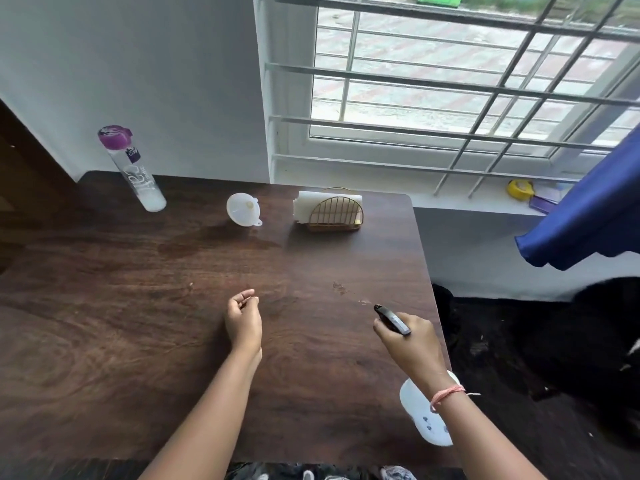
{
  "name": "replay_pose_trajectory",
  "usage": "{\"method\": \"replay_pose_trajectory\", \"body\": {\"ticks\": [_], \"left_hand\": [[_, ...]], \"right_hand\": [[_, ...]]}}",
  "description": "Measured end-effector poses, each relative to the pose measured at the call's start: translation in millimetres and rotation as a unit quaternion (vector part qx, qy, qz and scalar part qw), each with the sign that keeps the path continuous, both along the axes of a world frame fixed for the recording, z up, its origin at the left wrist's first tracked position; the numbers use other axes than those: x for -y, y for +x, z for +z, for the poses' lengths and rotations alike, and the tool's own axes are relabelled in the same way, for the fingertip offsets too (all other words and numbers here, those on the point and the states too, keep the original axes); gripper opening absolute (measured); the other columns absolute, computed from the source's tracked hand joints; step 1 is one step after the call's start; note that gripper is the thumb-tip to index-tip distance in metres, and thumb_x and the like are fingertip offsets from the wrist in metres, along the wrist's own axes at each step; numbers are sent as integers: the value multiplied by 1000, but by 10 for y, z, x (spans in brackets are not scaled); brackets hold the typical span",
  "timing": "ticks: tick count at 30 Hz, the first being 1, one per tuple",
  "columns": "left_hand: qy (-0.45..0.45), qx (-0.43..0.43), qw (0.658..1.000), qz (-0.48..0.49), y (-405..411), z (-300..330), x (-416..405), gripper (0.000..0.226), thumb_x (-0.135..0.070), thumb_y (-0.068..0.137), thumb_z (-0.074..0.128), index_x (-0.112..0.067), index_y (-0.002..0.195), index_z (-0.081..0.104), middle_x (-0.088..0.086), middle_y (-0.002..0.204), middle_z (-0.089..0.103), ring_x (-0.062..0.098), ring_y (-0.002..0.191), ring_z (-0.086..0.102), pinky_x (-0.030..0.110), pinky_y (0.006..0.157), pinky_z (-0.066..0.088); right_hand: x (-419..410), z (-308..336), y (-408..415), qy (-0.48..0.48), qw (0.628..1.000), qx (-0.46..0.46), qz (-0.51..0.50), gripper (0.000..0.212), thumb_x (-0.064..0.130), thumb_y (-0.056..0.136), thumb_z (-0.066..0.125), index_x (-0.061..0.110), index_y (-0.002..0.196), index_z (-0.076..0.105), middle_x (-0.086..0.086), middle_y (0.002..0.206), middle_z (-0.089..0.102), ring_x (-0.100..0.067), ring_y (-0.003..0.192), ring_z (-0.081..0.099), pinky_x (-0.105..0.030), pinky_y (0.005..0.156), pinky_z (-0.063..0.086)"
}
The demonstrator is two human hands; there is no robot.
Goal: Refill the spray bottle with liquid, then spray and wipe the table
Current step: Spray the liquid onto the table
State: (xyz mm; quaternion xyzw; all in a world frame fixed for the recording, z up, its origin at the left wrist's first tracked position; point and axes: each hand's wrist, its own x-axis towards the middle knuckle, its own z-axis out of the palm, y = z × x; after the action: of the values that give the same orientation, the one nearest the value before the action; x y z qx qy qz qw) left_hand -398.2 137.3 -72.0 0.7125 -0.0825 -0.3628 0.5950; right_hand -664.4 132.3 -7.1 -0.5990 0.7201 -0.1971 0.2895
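Note:
My right hand (410,344) grips a white spray bottle (427,415) by its neck, its black nozzle (391,318) pointing up and left over the dark wooden table (138,306). The bottle's white body shows under my wrist near the table's right edge. A few wet specks (341,288) lie on the wood just ahead of the nozzle. My left hand (243,320) hovers over the table's middle, fingers loosely curled, holding nothing. A clear refill bottle with a purple cap (133,168) stands at the back left. A white funnel (242,208) lies on its side at the back middle.
A gold wire holder with white napkins (330,211) stands at the back right of the table. Behind it is a barred window (450,81) with a sill holding a yellow tape roll (519,189). A blue curtain (588,220) hangs at right. Dark floor lies beyond the table's right edge.

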Motion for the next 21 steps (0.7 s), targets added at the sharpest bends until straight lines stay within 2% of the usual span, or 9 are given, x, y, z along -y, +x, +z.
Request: {"method": "replay_pose_trajectory", "body": {"ticks": [2, 5, 8, 10, 13, 16, 19, 21], "left_hand": [[-9, -6, 1000, 2, -1, 17, 7, 13, -7, 88, 58, -16, 97, 61, -4, 87, 58, 6, 74, 51, 18, 69, 40], [-14, -23, 1000, 1, 24, 32, -35, 13, -9, 88, 56, -20, 94, 60, -5, 84, 56, 5, 71, 49, 22, 65, 39], [-28, -58, 998, 9, 99, 103, -58, 16, -12, 90, 53, -27, 89, 60, -7, 82, 57, 5, 67, 50, 23, 59, 40], [-45, -75, 996, 29, 221, 205, -82, 16, -14, 91, 52, -28, 88, 60, -11, 84, 59, 6, 69, 55, 24, 58, 42], [-63, -32, 995, 64, 535, 380, -180, 18, -12, 93, 51, -28, 87, 59, -10, 86, 60, 5, 67, 55, 22, 55, 39], [-82, 36, 986, 139, 1077, 561, -377, 20, -10, 93, 51, -27, 84, 57, -9, 81, 58, 3, 62, 53, 18, 48, 37], [-97, 66, 968, 223, 1626, 730, -645, 21, -10, 93, 51, -27, 82, 55, -10, 79, 56, 2, 58, 51, 15, 46, 35], [-97, 69, 957, 263, 1904, 800, -821, 21, -10, 92, 52, -28, 81, 54, -11, 80, 57, 4, 59, 51, 17, 47, 34]], "right_hand": [[4, 19, 9, 13, 1000, 10, 14, 39, 45, 74, 63, 12, 60, 48, 2, 45, 41, -16, 46, 37, -30, 47, 30], [-65, 59, 124, 61, 992, 51, 100, 38, 43, 74, 68, 8, 66, 56, 2, 51, 48, -14, 49, 42, -28, 50, 32], [-179, 99, 345, 101, 979, 74, 162, 25, 43, 71, 66, 18, 65, 64, 5, 49, 55, -7, 42, 45, -25, 46, 34], [-201, 150, 566, 110, 972, 65, 198, 24, 45, 69, 65, 24, 58, 61, 8, 45, 54, -5, 38, 43, -23, 42, 32], [-222, 255, 926, 102, 956, 74, 265, 26, 43, 69, 65, 23, 56, 53, 8, 46, 46, -7, 41, 36, -24, 44, 28], [-327, 305, 1345, 47, 947, 97, 304, 30, 41, 68, 61, 17, 60, 45, 6, 50, 41, -9, 46, 34, -30, 49, 28], [-360, 370, 1722, 25, 950, 59, 305, 29, 46, 68, 56, 19, 61, 49, 5, 48, 46, -12, 44, 40, -29, 46, 31], [-349, 434, 1950, 38, 942, 81, 325, 31, 45, 69, 61, 16, 63, 50, 3, 50, 48, -14, 46, 42, -31, 48, 33]]}}
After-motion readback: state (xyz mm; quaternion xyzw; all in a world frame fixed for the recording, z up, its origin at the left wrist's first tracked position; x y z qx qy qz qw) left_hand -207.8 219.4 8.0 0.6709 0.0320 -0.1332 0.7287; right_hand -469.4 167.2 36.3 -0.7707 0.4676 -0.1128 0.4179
